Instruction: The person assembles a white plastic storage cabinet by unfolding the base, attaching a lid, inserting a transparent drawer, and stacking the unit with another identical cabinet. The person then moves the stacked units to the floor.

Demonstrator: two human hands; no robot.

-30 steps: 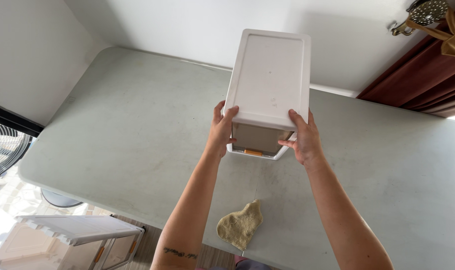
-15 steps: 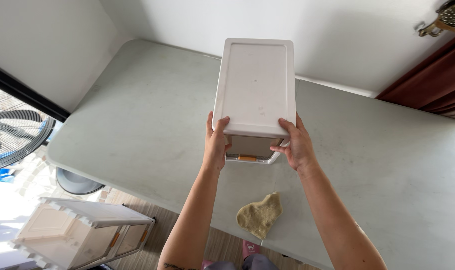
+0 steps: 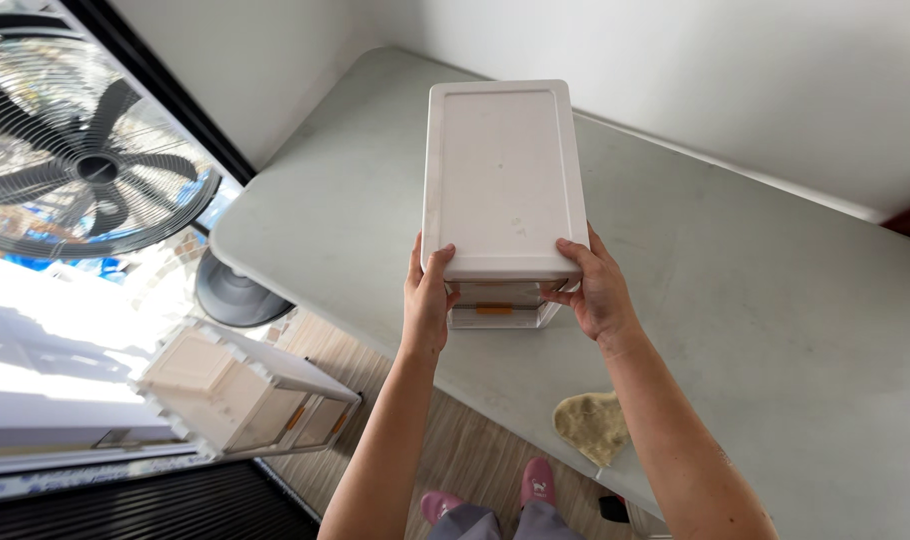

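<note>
The person grips a white rectangular plastic drawer unit [image 3: 503,180] with both hands at its near end. The left hand [image 3: 428,300] is clamped on the unit's left near corner, its thumb lying on the flat top and the fingers wrapped down the side. The right hand [image 3: 597,290] is clamped on the right near corner in the same way, thumb on top and fingers curled underneath. The unit sits over the near edge of a pale grey table [image 3: 755,300], towards the table's left end; whether it rests on the surface or is held just above it cannot be told. On its near face, between the two hands, a translucent drawer front with a small orange handle [image 3: 495,310] shows.

A crumpled beige cloth [image 3: 593,425] lies on the table's near edge, to the right of the unit and well apart from it. On the wooden floor below the table's left end lies a second white drawer unit [image 3: 240,390], tipped on its side. A large black fan [image 3: 85,160] stands beyond the table's left end. The person's pink slippers [image 3: 490,495] show beneath the table's near edge.
</note>
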